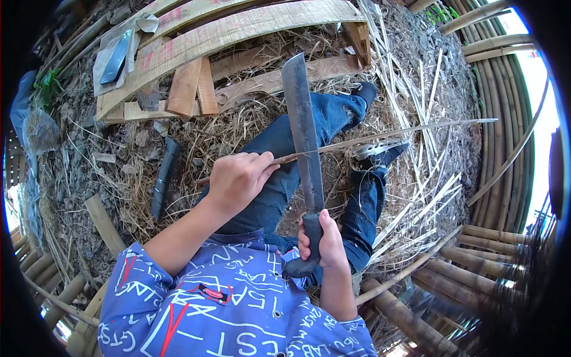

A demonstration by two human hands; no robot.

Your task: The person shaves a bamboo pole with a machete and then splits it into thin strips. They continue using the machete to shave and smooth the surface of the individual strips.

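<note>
My left hand [241, 179] is closed around a long thin bamboo strip [392, 132], which reaches far out to the right over my legs. A short end of the strip sticks out on the left of the fist. In my right hand [329, 241] is the dark handle of a machete [304, 125], its broad blade pointing away from me. The blade crosses the strip a little to the right of my left fist. Under both hands are my legs in blue jeans [267, 196], bent on the ground.
A wooden frame [238, 35] lies ahead, with short wood blocks [186, 88] against it. A phone [117, 58] rests on paper at its left end. A black sheath [165, 178] lies left. Pale split strips [425, 202] and shavings cover the ground; bamboo poles [502, 137] line the right.
</note>
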